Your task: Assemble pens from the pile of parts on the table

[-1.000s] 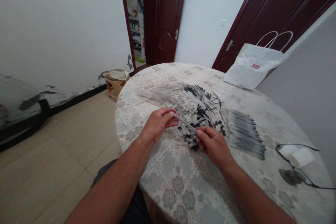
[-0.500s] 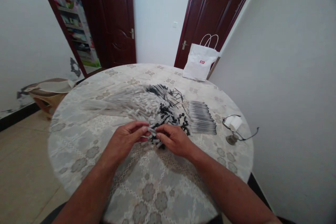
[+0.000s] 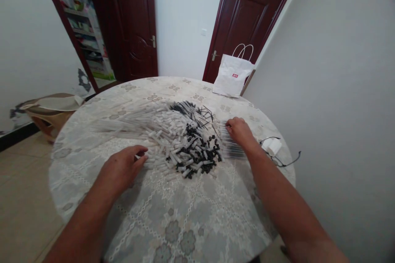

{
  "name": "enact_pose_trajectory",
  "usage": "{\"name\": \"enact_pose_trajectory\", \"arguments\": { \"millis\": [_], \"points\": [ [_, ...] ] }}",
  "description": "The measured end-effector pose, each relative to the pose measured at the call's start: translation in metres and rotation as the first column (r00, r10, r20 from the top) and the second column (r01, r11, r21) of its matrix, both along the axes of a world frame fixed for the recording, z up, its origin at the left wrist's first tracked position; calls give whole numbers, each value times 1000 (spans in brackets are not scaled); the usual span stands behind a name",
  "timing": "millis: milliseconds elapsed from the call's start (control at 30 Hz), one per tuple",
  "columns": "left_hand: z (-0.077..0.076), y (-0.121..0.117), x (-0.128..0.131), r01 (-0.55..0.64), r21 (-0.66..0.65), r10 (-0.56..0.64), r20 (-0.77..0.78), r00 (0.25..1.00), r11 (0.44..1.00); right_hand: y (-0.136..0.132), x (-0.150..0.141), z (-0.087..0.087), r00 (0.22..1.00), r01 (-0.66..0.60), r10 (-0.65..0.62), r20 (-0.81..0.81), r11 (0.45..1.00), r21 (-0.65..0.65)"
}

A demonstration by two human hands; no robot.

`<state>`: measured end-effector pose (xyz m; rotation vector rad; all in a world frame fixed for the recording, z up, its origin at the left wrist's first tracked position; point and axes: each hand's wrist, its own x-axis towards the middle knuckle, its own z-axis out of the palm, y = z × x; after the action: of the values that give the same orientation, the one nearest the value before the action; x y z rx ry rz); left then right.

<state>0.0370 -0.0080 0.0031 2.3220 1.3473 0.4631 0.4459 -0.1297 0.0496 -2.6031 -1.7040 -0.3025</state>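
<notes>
My left hand (image 3: 121,168) hovers at the left front of the pile, thumb and fingers apart, with nothing visible in it. Its fingertips are close to loose whitish tubes (image 3: 154,160). Over on the right, my right hand (image 3: 240,130) reaches across a neat row of clear pen-like tubes with dark insides (image 3: 233,148). Its fingers are curled at the row's far left edge; what they pinch is hidden. Between the hands lies a heap of short white pieces mixed with small black plugs (image 3: 212,156). Thin dark rods (image 3: 188,109) lie behind it.
A patterned cloth covers the round table (image 3: 173,213). A white paper bag (image 3: 233,76) stands at the back right. Glasses (image 3: 285,163) and a small white object (image 3: 272,146) lie near the right edge. Long clear tubes (image 3: 123,123) spread out leftward.
My hands have come apart from above the heap, where they held a short whitish tube between them. The left moved left and opened; the right moved right and away to the row.
</notes>
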Motion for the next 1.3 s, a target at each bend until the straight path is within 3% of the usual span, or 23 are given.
{"name": "enact_pose_trajectory", "arguments": {
  "millis": [167,333,500,733,1033,1300],
  "points": [
    [-14,10,-13,48,21,-47,-62,997,999,15,34,-22,990,129,-126,62,990,-55],
    [-23,10,-16,90,-2,-89,-107,990,996,23,44,-38,980,188,-181,85,979,-80],
    [-21,8,-17,107,-2,-106,-142,984,994,25,44,-41,977,204,-197,84,975,-86],
    [-14,4,-14,80,-5,-80,-173,982,997,17,16,-38,988,143,-138,74,988,-67],
    [-12,0,-16,116,5,-115,-95,989,993,22,-35,-41,1000,-28,28,-2,988,-151],
    [-13,2,-19,112,-60,-110,40,993,992,46,-37,-52,999,34,-34,7,982,-186]
  ]
}}
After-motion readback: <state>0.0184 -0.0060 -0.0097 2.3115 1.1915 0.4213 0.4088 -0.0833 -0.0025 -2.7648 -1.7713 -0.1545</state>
